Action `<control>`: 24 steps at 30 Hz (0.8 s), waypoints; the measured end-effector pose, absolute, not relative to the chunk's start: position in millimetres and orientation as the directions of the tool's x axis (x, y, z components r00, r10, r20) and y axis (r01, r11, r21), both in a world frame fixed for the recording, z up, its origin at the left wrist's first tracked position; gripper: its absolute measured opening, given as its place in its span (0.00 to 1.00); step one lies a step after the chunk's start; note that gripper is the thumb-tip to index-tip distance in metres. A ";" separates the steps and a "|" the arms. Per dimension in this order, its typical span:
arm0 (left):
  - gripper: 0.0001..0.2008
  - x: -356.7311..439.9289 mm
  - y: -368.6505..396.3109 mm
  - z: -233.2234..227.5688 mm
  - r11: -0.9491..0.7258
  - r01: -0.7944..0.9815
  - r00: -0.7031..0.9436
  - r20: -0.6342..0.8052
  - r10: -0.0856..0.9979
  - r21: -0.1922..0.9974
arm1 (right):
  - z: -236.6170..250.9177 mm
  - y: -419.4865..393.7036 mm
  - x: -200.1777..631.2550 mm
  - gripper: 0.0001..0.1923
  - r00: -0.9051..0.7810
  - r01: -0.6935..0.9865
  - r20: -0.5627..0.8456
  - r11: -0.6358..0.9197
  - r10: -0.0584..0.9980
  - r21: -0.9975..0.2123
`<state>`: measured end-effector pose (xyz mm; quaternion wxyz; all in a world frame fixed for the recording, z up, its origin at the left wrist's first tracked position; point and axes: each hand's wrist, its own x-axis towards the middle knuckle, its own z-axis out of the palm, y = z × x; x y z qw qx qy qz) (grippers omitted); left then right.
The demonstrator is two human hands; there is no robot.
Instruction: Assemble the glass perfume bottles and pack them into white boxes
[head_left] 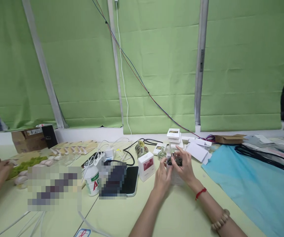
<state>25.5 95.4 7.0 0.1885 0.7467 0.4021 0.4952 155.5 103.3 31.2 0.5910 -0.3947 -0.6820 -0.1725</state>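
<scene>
Holding a small dark bottle cap (174, 161) between both hands, we pinch it with our left hand (162, 176) and right hand (185, 166). It sits over a clear box (175, 177) on the surface (132, 214), near a white carton (146, 166).

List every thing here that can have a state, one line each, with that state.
left hand: closed on the small dark object.
right hand: closed on the same object.
small dark object: held between both hands, above the table.
white box: upright, closed.
phone: flat, screen dark.
white bottle: upright, capped.
stack of white boxes: stacked, closed.
</scene>
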 end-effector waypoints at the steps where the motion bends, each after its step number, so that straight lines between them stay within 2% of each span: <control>1: 0.17 25.8 94.2 8.6 -0.625 0.400 0.202 0.600 0.774 0.670 | 31.6 102.6 154.9 0.22 -0.003 0.746 0.943 0.629 0.332 -0.219; 6: 0.15 29.2 90.9 12.6 -0.678 0.381 0.228 0.647 0.728 0.628 | 32.1 103.5 155.4 0.12 -0.036 0.773 0.949 0.611 0.314 -0.173; 17: 0.15 30.5 94.7 11.2 -0.674 0.405 0.232 0.643 0.730 0.618 | 31.0 108.0 154.3 0.07 0.113 0.793 0.979 0.579 0.172 -0.193; 24: 0.15 30.4 97.6 9.1 -0.656 0.434 0.216 0.635 0.742 0.618 | 32.5 109.0 156.1 0.07 0.153 0.796 0.972 0.561 0.178 -0.228</control>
